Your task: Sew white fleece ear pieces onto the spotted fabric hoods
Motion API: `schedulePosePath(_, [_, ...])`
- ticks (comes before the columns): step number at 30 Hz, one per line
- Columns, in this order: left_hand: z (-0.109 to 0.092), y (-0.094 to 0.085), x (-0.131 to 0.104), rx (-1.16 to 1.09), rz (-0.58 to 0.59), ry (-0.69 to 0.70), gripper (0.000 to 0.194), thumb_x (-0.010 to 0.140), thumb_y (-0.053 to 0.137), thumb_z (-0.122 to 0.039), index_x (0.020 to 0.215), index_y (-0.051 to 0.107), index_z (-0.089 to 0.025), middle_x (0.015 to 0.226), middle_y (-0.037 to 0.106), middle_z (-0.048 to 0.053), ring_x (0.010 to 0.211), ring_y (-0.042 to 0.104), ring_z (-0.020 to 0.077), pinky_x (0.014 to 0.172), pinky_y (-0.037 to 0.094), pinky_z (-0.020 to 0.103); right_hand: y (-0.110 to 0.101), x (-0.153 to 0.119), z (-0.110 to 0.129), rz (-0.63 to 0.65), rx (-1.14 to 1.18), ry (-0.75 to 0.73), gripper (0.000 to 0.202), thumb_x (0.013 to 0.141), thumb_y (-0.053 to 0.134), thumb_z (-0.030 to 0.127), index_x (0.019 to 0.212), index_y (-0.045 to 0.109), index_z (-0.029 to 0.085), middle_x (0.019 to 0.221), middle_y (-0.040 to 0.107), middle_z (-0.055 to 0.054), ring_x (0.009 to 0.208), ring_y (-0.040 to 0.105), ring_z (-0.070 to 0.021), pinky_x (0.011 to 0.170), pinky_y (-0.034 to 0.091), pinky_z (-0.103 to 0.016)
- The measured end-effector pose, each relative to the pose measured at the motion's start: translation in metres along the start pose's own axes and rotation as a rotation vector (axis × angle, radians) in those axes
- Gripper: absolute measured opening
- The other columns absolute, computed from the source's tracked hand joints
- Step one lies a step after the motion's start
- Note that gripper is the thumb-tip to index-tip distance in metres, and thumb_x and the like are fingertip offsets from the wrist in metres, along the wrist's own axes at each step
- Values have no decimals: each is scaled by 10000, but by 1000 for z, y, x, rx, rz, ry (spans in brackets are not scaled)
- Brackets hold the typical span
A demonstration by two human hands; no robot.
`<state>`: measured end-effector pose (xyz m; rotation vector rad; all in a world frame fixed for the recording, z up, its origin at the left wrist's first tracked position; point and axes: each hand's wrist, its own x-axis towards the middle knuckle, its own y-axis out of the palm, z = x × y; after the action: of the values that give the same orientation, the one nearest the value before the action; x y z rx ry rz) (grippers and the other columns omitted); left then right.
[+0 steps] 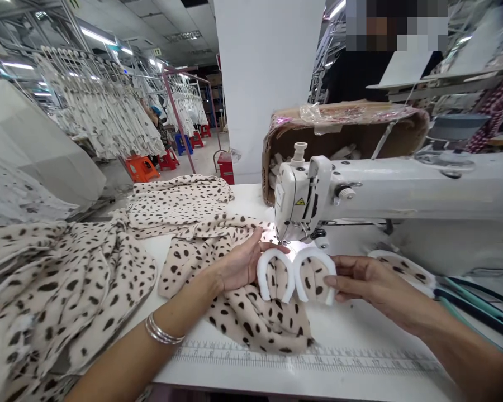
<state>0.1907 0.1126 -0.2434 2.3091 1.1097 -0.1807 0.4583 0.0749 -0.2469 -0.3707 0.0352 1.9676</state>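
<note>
Two pieces (pixel 280 276) side by side, between our left hand (pixel 241 265) and right hand (pixel 360 279): the right pinches one by its outer edge; the left, thumb raised, supports the other, grip partly hidden. We should keep both level, rims (pixel 298 282) uncreased.

The sewing machine (pixel 411 184) stands at the right of the table (pixel 343 329), a box (pixel 364 111) behind it. Before it are two ear pieces (pixel 314 279), fabric (pixel 184 257) to their left. A ruler (pixel 318 358) is nearest
</note>
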Motion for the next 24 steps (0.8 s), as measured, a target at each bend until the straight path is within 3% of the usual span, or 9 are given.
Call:
schedulePosePath(7, [-1,0,-1,-9,34,-13,700,905,378,-738,1212,617,-155,1108,681,130,1064,628,257,932,480,393,-2,-1,-7,-108,3,10,386,727,786,550,927,733,225,900,688,-38,794,628,-182,702,560,-285])
schedulePosePath(14, [-2,1,-1,-7,-3,-4,667,911,388,-725,1174,644,-167,1136,653,100,1002,627,228,895,494,370,10,-3,-2,-16,38,-21,361,784,754,505,993,717,213,989,694,-50,885,646,-189,769,568,-308])
schedulePosePath(24, [-7,5,-3,-39,-23,-1,733,949,273,-706,1189,654,-128,1118,693,142,1040,637,248,928,479,372,10,3,-3,29,29,11,423,746,783,493,1017,706,177,1010,712,-73,930,663,-223,805,572,-358])
